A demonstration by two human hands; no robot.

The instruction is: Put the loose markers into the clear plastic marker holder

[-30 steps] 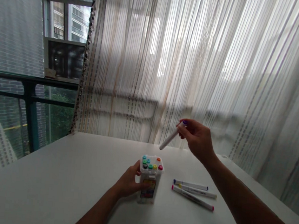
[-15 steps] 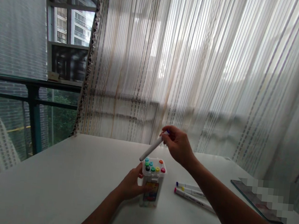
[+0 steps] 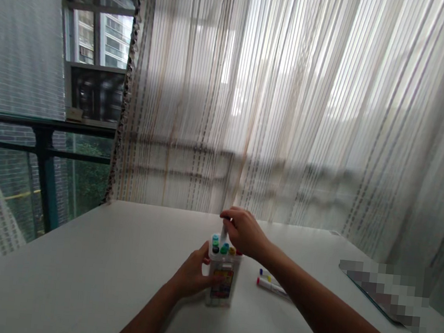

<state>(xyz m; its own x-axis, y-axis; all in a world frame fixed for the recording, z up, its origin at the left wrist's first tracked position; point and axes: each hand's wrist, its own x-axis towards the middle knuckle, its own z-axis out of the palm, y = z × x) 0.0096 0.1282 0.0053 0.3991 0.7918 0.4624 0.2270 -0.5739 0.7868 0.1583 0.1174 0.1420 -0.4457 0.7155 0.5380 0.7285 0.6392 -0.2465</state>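
A clear plastic box [image 3: 219, 298] stands upright on the white table, with several colour-capped markers [image 3: 224, 249] in it. My left hand [image 3: 192, 273] is wrapped round the box's left side, thumb across the label on its front. Over the open top, my right hand [image 3: 245, 231] pinches a white marker [image 3: 224, 231] near its upper end. That marker is nearly upright, its lower part going down among the others. My right hand hides the box's back right corner.
Several loose markers [image 3: 273, 287] lie right of the box, partly behind my right forearm. A flat dark-edged object [image 3: 374, 294], blurred out, lies at the table's [image 3: 118, 261] right. Striped sheer curtains [image 3: 289, 115] hang behind the table.
My right hand has moved left and down, bringing the marker from a slant above the box to nearly upright inside its opening. My left hand keeps its hold on the box.
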